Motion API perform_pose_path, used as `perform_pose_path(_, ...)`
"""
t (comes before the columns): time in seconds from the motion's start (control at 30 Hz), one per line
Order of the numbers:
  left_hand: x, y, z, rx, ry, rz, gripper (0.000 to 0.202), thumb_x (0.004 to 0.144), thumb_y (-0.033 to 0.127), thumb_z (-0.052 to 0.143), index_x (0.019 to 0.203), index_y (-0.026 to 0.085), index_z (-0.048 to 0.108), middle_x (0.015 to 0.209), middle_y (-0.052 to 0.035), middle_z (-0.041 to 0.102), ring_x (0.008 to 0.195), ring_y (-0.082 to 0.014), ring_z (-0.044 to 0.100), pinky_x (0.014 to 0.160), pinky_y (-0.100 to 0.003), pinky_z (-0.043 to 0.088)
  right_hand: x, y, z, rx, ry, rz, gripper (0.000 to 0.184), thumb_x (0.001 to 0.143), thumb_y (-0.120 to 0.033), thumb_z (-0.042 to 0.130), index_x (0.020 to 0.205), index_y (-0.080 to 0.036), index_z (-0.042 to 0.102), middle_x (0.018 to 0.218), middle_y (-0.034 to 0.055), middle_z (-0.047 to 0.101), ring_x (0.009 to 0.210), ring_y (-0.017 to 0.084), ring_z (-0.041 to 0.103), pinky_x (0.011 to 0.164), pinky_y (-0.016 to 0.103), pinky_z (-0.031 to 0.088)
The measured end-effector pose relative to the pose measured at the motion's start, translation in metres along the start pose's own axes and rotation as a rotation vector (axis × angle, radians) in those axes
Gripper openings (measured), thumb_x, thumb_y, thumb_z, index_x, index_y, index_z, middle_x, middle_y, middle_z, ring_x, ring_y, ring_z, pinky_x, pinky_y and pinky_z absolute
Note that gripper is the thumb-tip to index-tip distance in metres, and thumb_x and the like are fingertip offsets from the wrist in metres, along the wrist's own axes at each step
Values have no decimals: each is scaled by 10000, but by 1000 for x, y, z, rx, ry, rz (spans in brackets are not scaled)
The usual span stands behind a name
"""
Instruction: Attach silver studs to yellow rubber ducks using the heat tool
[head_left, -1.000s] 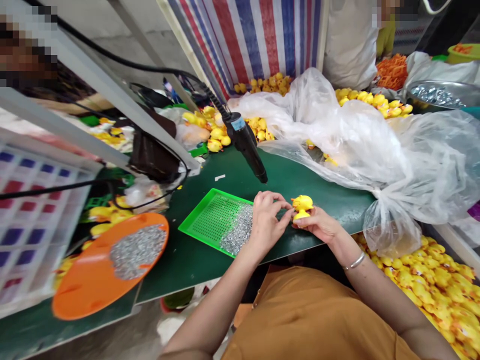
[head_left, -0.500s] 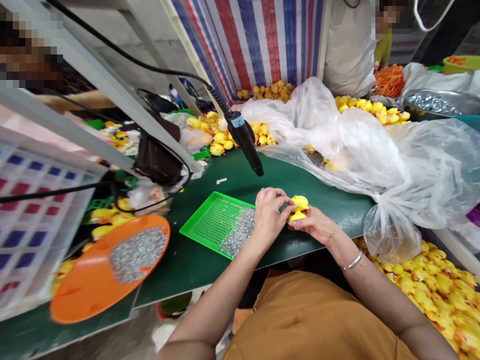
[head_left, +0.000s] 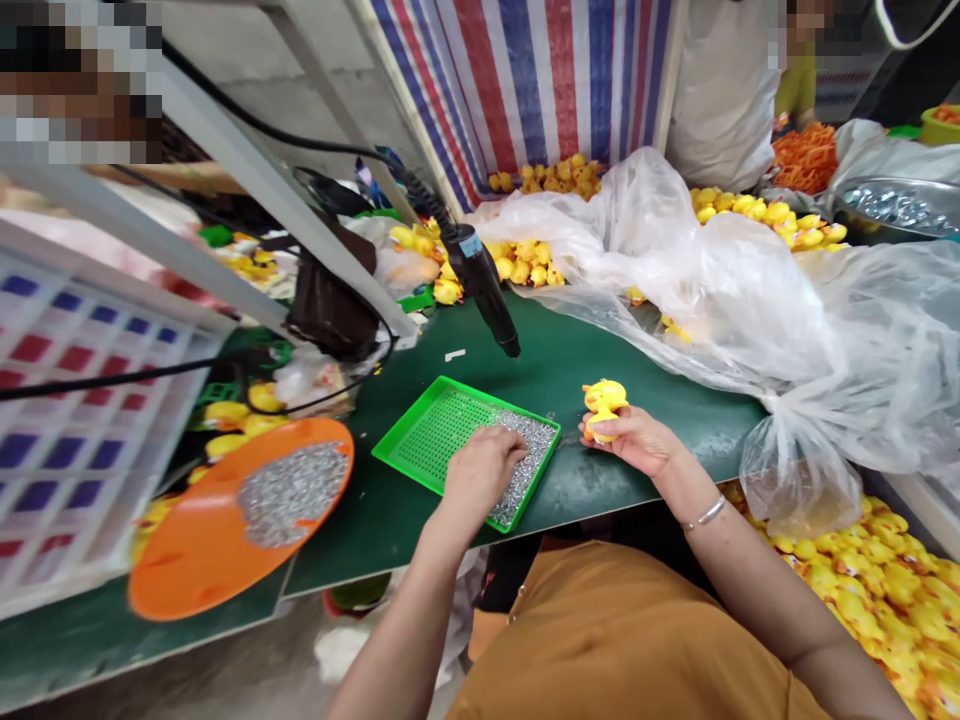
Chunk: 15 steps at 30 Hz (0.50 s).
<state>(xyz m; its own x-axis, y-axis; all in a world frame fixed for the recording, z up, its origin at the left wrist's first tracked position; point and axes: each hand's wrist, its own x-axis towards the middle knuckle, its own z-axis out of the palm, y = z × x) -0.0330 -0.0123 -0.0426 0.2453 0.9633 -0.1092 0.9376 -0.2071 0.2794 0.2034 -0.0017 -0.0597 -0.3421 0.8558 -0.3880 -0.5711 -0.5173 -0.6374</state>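
Note:
My right hand (head_left: 626, 440) holds a yellow rubber duck (head_left: 604, 408) upright on its fingers, above the green table. My left hand (head_left: 484, 470) rests over a bright green perforated tray (head_left: 442, 440), its fingertips down on a heap of small silver metal pieces (head_left: 529, 460) along the tray's right side. Whether those fingers grip any pieces is hidden by the hand. The two hands are apart, with the tray's right rim between them.
An orange plate (head_left: 225, 560) with silver pieces lies left of the tray. A black corded tool (head_left: 480, 285) hangs above the table. A plastic bag (head_left: 780, 320) spreads along the far edge. Yellow ducks lie heaped at lower right (head_left: 877, 600) and behind. A compartment box (head_left: 82, 420) stands at left.
My left hand has let go of the duck and moved down-left onto the silver pieces in the tray. The duck stays in my right hand. The view has shifted slightly.

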Motion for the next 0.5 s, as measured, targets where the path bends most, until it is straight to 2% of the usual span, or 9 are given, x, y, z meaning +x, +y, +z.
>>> perform_pose_path(0.2, 2, -5, 0, -112, 126, -11, 188, 924, 288, 540, 846, 231, 701, 922, -55, 728, 947, -258, 603, 764, -338, 444, 5, -4, 1, -3, 18, -13, 488, 468, -69, 891, 902, -153, 687, 784, 10, 712, 717, 148, 663, 737, 309, 554)
perform_pose_path(0.33, 4, -12, 3, -416, 186, -65, 166, 876, 298, 565, 825, 209, 695, 873, -48, 728, 864, -220, 642, 776, -333, 465, 4, -2, 1, -6, 36, -9, 459, 453, -72, 898, 852, -155, 687, 790, 10, 713, 715, 144, 661, 746, 308, 550)
perform_pose_path(0.5, 6, -13, 8, -818, 215, -127, 229, 773, 398, 659, 809, 183, 731, 829, -39, 751, 777, -189, 661, 758, -307, 500, 3, 1, 3, -25, 34, 21, 441, 455, -88, 905, 841, -147, 699, 789, 8, 710, 724, 148, 661, 770, 321, 544)
